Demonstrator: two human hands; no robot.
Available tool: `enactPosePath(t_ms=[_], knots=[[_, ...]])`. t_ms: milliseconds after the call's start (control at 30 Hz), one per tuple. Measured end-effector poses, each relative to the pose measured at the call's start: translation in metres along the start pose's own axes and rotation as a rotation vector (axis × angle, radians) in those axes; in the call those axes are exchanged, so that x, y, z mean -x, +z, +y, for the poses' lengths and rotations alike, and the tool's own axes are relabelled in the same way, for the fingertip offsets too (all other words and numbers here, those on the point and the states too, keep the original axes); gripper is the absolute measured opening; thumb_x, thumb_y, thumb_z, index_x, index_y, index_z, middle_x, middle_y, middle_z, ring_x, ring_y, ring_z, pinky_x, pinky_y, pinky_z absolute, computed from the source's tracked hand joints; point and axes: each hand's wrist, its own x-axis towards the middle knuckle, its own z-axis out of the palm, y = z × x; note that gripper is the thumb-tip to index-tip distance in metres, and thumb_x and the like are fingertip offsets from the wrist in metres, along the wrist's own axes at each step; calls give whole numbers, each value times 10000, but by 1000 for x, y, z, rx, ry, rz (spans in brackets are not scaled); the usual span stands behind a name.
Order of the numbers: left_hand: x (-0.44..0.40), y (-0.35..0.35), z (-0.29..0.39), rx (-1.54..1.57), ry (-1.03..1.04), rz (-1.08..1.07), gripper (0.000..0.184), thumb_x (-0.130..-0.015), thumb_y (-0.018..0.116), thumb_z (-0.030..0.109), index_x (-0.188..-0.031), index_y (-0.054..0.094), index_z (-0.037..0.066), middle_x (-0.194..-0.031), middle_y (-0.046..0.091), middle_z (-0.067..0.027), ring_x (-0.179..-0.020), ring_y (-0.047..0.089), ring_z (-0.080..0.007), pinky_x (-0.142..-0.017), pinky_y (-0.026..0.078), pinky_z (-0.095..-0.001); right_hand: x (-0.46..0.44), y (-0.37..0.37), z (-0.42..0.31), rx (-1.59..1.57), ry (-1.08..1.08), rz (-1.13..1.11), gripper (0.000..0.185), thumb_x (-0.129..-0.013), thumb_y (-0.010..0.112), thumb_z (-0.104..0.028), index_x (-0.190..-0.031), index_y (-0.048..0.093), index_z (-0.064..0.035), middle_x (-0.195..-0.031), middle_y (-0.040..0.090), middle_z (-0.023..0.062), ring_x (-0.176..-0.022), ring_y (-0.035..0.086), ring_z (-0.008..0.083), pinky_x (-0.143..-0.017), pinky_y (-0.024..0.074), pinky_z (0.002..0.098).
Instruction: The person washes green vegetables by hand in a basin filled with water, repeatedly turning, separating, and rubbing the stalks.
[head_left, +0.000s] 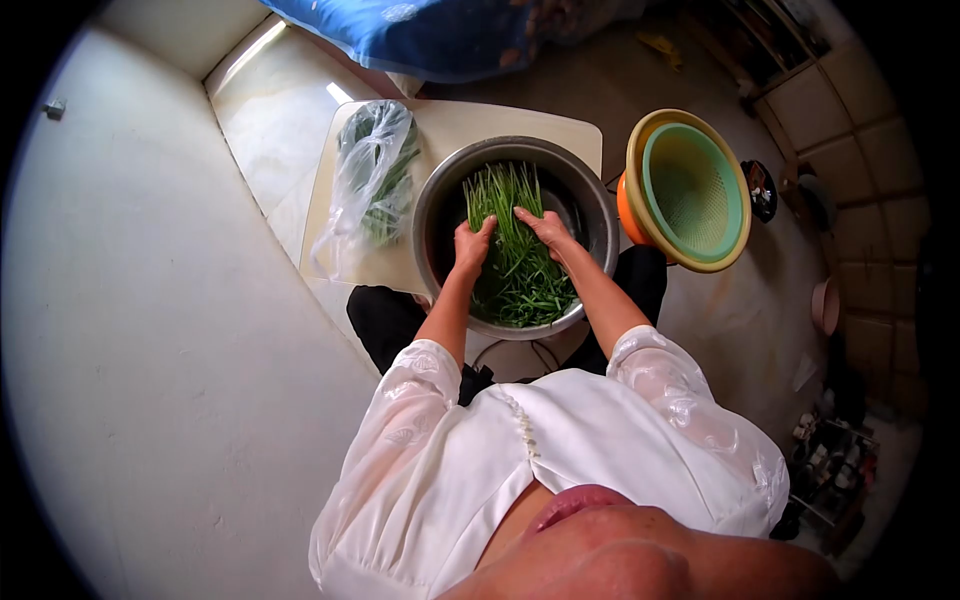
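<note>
A large metal basin (432,240) sits at the front edge of a pale low table (450,120). Long thin green stalks (520,255) lie inside it, their pale ends toward the far side and the loose leafy part toward me. My left hand (474,243) is closed round the left edge of the bunch. On the right edge, my right hand (545,230) grips the same stalks, thumb on top. Most fingers of both hands are hidden under the greens. Left of the basin, a clear plastic bag (372,165) holds more greens.
Nested yellow and green colanders (697,190) stand right of the table over something orange. Blue patterned fabric (430,35) hangs beyond the table. A white wall (150,300) runs along the left. A rack with small items (835,465) is at the lower right.
</note>
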Motion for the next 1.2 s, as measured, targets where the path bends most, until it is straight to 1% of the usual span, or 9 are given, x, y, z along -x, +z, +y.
enactPosePath(t_ms=[67, 233, 367, 467, 733, 867, 1033, 1167, 1200], knots=[[5, 1, 4, -117, 77, 66, 387, -884, 699, 291, -1087, 637, -33, -937, 701, -149, -826, 667, -260, -754, 510, -384, -3, 5, 4, 102, -69, 54, 635, -859, 687, -524, -1131, 620, 47, -1042, 664, 152, -946, 625, 222, -792, 480, 390], [23, -6, 16, -399, 173, 188, 313, -908, 615, 237, -1002, 598, -61, -913, 666, -264, -877, 651, -436, -777, 497, -458, 33, -6, -12, 256, -276, 149, 548, -919, 617, -463, -1106, 603, 52, -900, 659, 130, -848, 609, 228, -764, 469, 413], [35, -10, 21, -338, 317, 263, 294, -882, 604, 160, -1067, 523, -53, -954, 647, -276, -893, 631, -452, -777, 490, -483, 21, -24, -2, 209, -361, 99, 523, -915, 611, -400, -1179, 586, 51, -1039, 661, 171, -938, 621, 261, -827, 466, 404], [28, -11, 9, -340, 386, 347, 327, -864, 637, 145, -1093, 511, -50, -964, 637, -284, -914, 627, -452, -779, 489, -490, 21, -28, -8, 377, -306, 127, 711, -881, 635, -452, -1349, 491, 65, -1291, 578, 246, -1204, 556, 342, -991, 432, 415], [12, -6, -3, -561, 86, 372, 421, -822, 691, 248, -1030, 505, -67, -972, 615, -334, -947, 583, -511, -831, 469, -523, -7, -14, 13, 453, -214, 203, 732, -873, 634, -449, -1342, 482, 93, -1346, 516, 295, -1264, 500, 404, -1042, 412, 440], [5, -18, -18, -506, 137, 397, 404, -823, 658, 249, -988, 520, -93, -959, 614, -344, -960, 582, -516, -848, 469, -518, 0, -27, 5, 496, -173, 184, 641, -875, 587, -328, -1365, 466, 67, -1322, 540, 287, -1253, 512, 403, -1023, 427, 434], [4, -36, 10, -442, 48, 335, 569, -831, 659, 411, -969, 575, -135, -977, 613, -364, -965, 616, -468, -853, 478, -460, -20, -55, 5, 339, -422, 191, 811, -789, 708, -446, -1347, 475, 94, -1249, 617, 223, -1146, 604, 309, -947, 467, 378], [-5, -34, 39, -336, -53, 248, 763, -814, 683, 590, -1007, 607, -144, -957, 652, -267, -921, 640, -318, -828, 484, -401, -16, -61, -45, 159, -117, -49, 844, -775, 728, -586, -1323, 548, 31, -1247, 621, 218, -1164, 590, 258, -970, 432, 312], [-17, -36, 34, -267, -101, 156, 817, -793, 696, 629, -1123, 604, -112, -1071, 648, -215, -1007, 609, -271, -885, 468, -399, -35, -52, -37, 50, -114, -133, 949, -762, 708, -652, -1404, 469, 5, -1385, 519, 222, -1302, 479, 291, -1070, 351, 357]])
